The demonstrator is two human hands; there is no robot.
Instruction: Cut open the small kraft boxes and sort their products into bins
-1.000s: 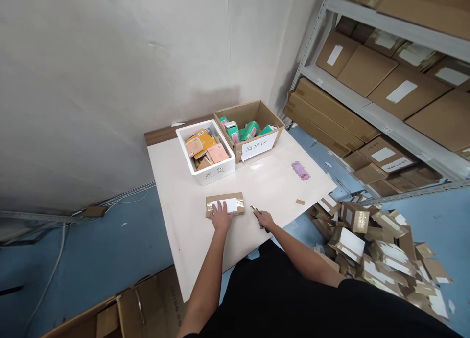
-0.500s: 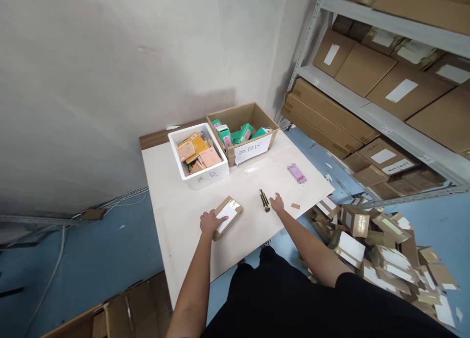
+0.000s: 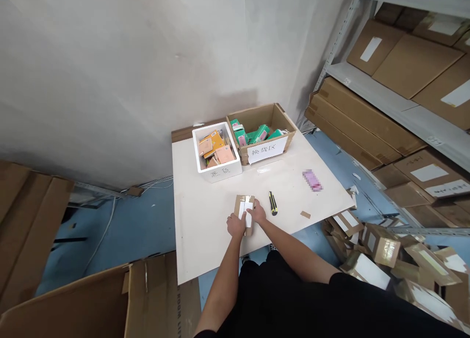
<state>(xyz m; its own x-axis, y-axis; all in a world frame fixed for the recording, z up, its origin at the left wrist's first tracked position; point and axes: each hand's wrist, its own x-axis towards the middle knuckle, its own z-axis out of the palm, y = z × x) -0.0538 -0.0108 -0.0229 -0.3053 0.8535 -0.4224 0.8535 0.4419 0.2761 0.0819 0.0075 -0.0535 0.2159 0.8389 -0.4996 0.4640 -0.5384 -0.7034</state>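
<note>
Near the table's front edge, the small box is clasped along its sides by the left hand and the right hand, both partly curled. The knife, just beside, could be knocked if the right hand were swung outward.

Cardboard bin's sign reads 换货区, foam box 退货, floor carton ROOM.

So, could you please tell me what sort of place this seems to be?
Probably a stockroom or warehouse corner: cartons on shelves, more boxes heaped on the floor, and a cutter on the table.
</note>
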